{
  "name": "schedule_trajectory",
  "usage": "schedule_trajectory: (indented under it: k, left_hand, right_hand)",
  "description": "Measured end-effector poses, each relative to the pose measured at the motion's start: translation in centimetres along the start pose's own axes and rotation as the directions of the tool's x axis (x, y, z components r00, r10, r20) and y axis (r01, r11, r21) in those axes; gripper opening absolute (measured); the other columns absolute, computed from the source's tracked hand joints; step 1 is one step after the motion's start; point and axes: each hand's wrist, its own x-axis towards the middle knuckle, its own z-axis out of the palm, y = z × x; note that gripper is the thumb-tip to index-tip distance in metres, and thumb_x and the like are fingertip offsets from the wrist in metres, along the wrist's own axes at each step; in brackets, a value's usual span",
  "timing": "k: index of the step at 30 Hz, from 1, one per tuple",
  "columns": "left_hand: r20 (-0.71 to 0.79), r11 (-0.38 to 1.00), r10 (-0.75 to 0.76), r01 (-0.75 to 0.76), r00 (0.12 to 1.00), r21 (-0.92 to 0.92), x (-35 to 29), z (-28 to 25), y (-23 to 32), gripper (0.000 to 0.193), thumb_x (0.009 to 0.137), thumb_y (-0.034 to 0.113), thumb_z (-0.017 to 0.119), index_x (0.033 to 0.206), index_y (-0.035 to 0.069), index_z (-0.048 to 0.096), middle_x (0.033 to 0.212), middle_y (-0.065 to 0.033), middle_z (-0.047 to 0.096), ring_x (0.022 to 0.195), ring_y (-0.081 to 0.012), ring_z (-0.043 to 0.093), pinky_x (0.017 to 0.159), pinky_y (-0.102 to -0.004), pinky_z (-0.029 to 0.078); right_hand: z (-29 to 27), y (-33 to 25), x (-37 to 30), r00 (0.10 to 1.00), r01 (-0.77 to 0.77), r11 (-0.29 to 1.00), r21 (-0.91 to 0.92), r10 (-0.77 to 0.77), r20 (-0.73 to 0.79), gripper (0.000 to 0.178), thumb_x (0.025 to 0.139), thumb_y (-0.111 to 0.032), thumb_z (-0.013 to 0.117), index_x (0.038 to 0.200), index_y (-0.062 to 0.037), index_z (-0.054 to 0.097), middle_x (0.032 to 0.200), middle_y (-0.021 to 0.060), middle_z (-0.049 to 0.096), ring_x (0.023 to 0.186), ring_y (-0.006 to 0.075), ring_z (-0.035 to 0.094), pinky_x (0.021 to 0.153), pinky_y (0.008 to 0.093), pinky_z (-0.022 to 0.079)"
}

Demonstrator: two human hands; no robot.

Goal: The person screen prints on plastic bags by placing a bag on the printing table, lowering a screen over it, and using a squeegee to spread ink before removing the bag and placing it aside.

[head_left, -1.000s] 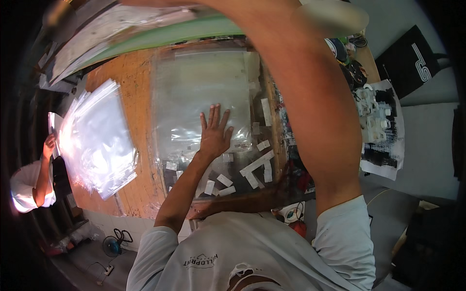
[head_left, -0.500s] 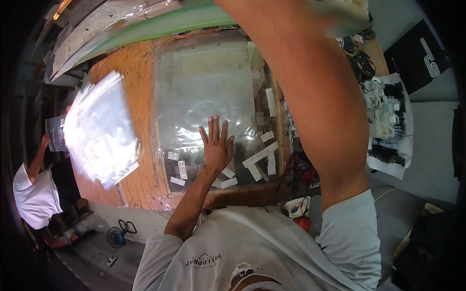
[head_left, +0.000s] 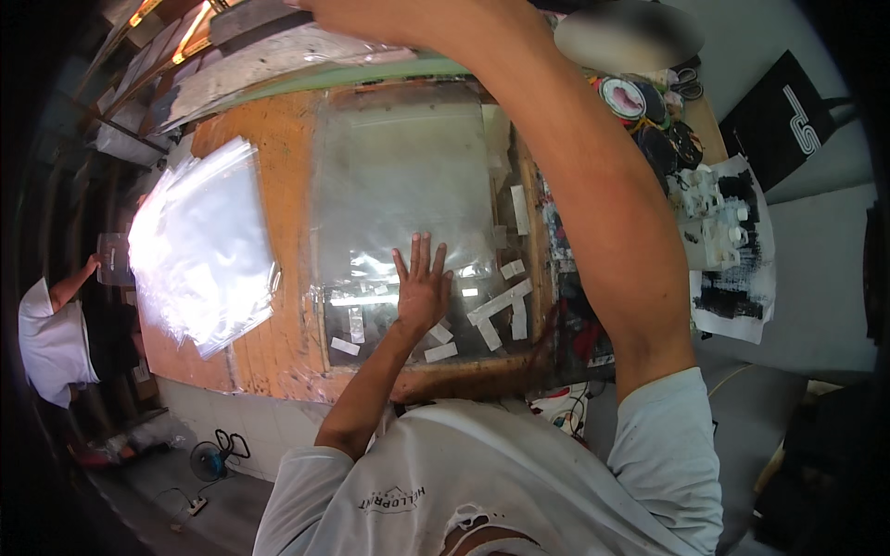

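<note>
My left hand [head_left: 425,292] lies flat with spread fingers on the lower part of a clear plastic bag [head_left: 399,176]. The bag is spread over a glassy panel bearing several pale tape pieces [head_left: 440,352]. My right arm stretches up across the view. My right hand [head_left: 366,20] is at the top edge, close to the dark bar [head_left: 264,26] of a raised frame with a green strip [head_left: 371,76]; its fingers are mostly cut off, so its hold is hidden. To the left, a fanned stack of shiny clear bags [head_left: 204,250] rests on the wooden table [head_left: 289,222].
Tape rolls [head_left: 623,98] and white plastic bottles [head_left: 718,218] stand at the right, by a black-smeared paper sheet [head_left: 732,310]. At far left another person [head_left: 57,338] holds a clear bag [head_left: 115,259]. A small fan [head_left: 209,459] sits on the floor.
My right hand has come into view at the top, further left. The raised frame's green strip now looks narrower and its dark bar shows. My left hand stays on the bag.
</note>
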Motion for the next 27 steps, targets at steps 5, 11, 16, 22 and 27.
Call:
schedule_trajectory:
  k: [5, 11, 16, 22, 27]
  left_hand:
    - [0.05, 0.975, -0.096, 0.105, 0.994, -0.197, 0.4, -4.3, 1.4, 0.054, 0.102, 0.017, 0.059, 0.153, 0.005, 0.046, 0.166, -0.0272, 0.028, 0.158, -0.0453, 0.019, 0.124, -0.0683, 0.006]
    - [-0.159, 0.102, -0.539, -0.124, 0.827, -0.987, -5.3, -14.1, 5.0, 0.054, 0.102, 0.024, 0.066, 0.149, 0.008, 0.046, 0.15, -0.0133, 0.05, 0.142, -0.0328, 0.047, 0.122, -0.0533, 0.028]
    - [0.551, -0.647, -0.562, 0.088, 0.616, -0.758, -8.6, -13.5, 3.7, 0.033, 0.103, 0.035, 0.064, 0.126, 0.011, 0.061, 0.133, -0.0071, 0.059, 0.129, -0.03, 0.053, 0.109, -0.0528, 0.043]
    - [0.732, -0.749, -0.559, 0.141, 0.39, -0.647, -8.6, -8.6, 1.1, 0.02, 0.103, 0.03, 0.063, 0.114, 0.013, 0.063, 0.112, -0.0028, 0.063, 0.11, -0.0241, 0.058, 0.103, -0.0471, 0.046]
    - [0.692, -0.695, -0.609, 0.159, 0.387, -0.701, -8.9, -9.2, 1.9, 0.02, 0.103, 0.029, 0.065, 0.116, 0.014, 0.061, 0.115, -0.0039, 0.063, 0.114, -0.023, 0.058, 0.102, -0.0479, 0.045]
  right_hand:
    - [4.6, -0.9, -2.0, 0.96, -0.09, 0.968, -0.233, 0.022, -0.278, 0.049, 0.101, -0.046, 0.058, 0.113, -0.0013, 0.073, 0.088, 0.0152, 0.066, 0.088, 0.0257, 0.061, 0.076, 0.0408, 0.046]
    - [15.2, -2.0, -13.2, 0.93, 0.022, 0.997, -0.073, -0.048, -0.364, 0.047, 0.09, -0.028, 0.075, 0.133, -0.0102, 0.067, 0.087, 0.0103, 0.058, 0.086, 0.0282, 0.056, 0.085, 0.0465, 0.038]
    - [23.7, 3.4, -14.3, 0.988, -0.1, 0.995, 0.03, 0.103, -0.118, 0.067, 0.078, 0.005, 0.071, 0.142, -0.0109, 0.061, 0.094, 0.0084, 0.058, 0.093, 0.0286, 0.054, 0.089, 0.045, 0.036]
    - [31.7, 15.4, -3.8, 0.951, -0.041, 0.99, -0.138, -0.004, -0.31, 0.068, 0.076, 0.014, 0.066, 0.139, -0.0126, 0.064, 0.099, 0.0104, 0.058, 0.097, 0.0299, 0.054, 0.092, 0.0451, 0.038]
    - [35.2, 19.2, 4.1, 0.951, -0.108, 0.952, -0.287, 0.014, -0.309, 0.07, 0.08, 0.011, 0.065, 0.144, -0.0169, 0.06, 0.103, 0.0123, 0.058, 0.102, 0.0289, 0.055, 0.096, 0.0464, 0.037]
